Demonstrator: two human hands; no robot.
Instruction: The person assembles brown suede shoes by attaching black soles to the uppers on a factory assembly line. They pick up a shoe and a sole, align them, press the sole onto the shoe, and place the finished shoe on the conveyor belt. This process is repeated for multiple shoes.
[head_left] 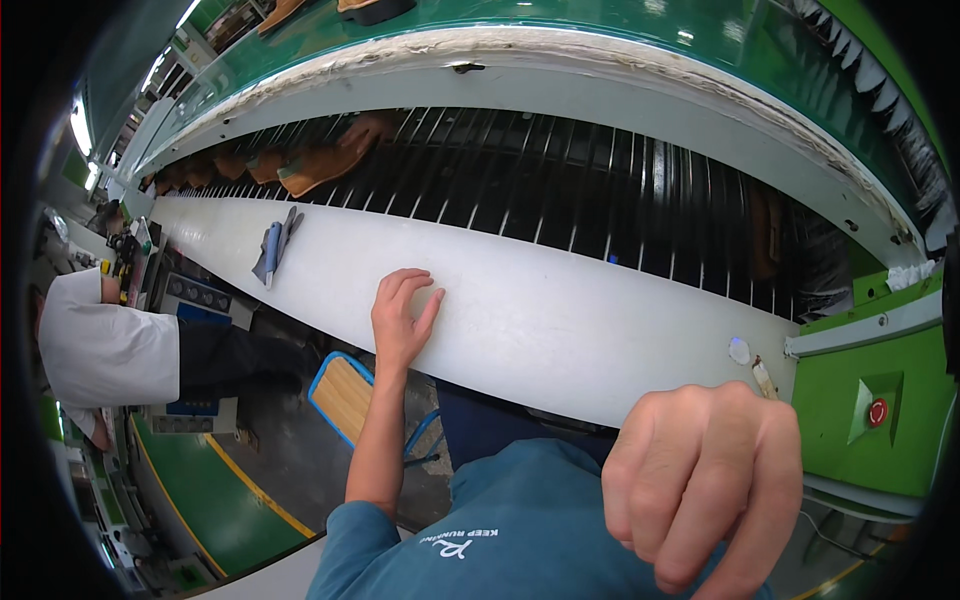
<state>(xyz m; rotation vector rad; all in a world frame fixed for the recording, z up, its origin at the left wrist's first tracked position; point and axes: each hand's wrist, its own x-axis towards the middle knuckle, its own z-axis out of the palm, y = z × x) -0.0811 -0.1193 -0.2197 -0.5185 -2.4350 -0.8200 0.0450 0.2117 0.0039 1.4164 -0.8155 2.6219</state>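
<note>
My left hand [402, 318] rests on the white worktop [520, 300], fingers slightly bent and apart, holding nothing. Very near the camera, at the lower right, my right hand [705, 485] is raised with its fingers curled in. Whatever it may hold is hidden behind the fingers. To the left on the worktop lies a blue-handled tool [272, 245] with a dark grey piece [290, 228] against it. A tan shoe [318, 170] sits on the roller conveyor [520, 180] beyond the worktop, and what looks like another person's hand [368, 130] is beside it.
Several more brown shoes [230, 165] line the conveyor's left end. A green-topped cover [560, 20] overhangs the rollers. At right are a small round white item [739, 350], a short stick-like tool [765, 377] and a green panel with a red button [877, 412]. A person [110, 340] stands left, near a stool [343, 398].
</note>
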